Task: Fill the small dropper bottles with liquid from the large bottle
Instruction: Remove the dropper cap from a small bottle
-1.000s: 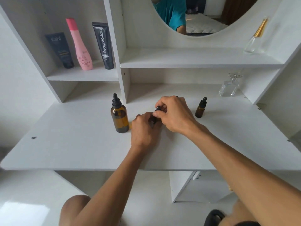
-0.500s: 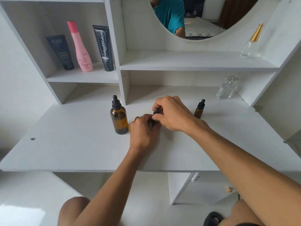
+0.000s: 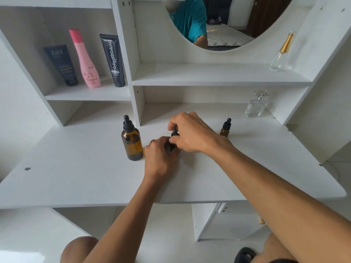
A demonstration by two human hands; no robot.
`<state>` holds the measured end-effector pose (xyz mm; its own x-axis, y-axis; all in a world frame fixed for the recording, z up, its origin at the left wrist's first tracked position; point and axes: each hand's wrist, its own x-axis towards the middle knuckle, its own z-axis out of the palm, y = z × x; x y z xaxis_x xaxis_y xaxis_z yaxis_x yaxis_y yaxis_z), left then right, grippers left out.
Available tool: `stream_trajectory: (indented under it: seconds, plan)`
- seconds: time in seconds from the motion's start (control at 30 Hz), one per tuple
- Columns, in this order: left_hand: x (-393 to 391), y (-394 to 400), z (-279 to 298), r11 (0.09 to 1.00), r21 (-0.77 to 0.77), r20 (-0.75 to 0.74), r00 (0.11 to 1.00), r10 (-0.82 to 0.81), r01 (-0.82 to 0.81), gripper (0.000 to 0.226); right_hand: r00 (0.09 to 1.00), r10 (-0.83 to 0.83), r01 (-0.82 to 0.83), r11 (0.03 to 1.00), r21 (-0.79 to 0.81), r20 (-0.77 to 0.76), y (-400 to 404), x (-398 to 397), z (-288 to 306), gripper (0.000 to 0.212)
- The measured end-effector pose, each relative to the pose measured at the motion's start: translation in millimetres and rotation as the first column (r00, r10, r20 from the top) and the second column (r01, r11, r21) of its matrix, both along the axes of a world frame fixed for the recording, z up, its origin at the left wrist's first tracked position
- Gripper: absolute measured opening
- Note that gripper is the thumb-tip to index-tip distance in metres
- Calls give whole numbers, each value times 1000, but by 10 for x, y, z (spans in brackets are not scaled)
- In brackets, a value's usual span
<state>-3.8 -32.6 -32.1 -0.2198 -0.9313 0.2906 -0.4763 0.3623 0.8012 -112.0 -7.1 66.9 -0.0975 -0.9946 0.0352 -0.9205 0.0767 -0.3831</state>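
Observation:
A large amber dropper bottle [image 3: 132, 142] with a black dropper cap stands upright on the white table [image 3: 76, 168], capped. Just right of it my left hand [image 3: 160, 158] wraps around a small dropper bottle [image 3: 173, 138], whose body is almost fully hidden. My right hand [image 3: 191, 132] pinches that bottle's black cap from above. A second small amber dropper bottle [image 3: 225, 128] stands capped farther right, behind my right wrist.
Two tubes and a pink bottle [image 3: 87, 61] stand on the left shelf. A clear perfume bottle [image 3: 255, 105] sits at the back right of the table, another with a gold cap [image 3: 281, 53] on the shelf above. A round mirror [image 3: 218, 21] hangs behind.
Both hands stay on the small bottle with only slight finger shifts at the cap. The camera view has drifted a little.

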Motion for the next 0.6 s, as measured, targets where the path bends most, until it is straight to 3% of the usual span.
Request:
stream_trajectory:
  seconds: [0.1,0.17,0.27,0.6]
  plan:
    - [-7,15,16,1000,-7,-1,1000,21,-21,35,999,-22,21,1000,-10,-45,8,31,21,27]
    - [-11,18,22,1000,5,7,1000,23,-23,22,998,-5,6,1000,9,-61,4,37,25,21]
    - [-8,29,33,1000,12,4,1000,22,-23,10,999,24,-22,999,36,-48,8,41,56,34]
    - [1,21,31,1000,4,-4,1000,13,-13,21,990,27,-21,999,46,-135,10,55,98,26]
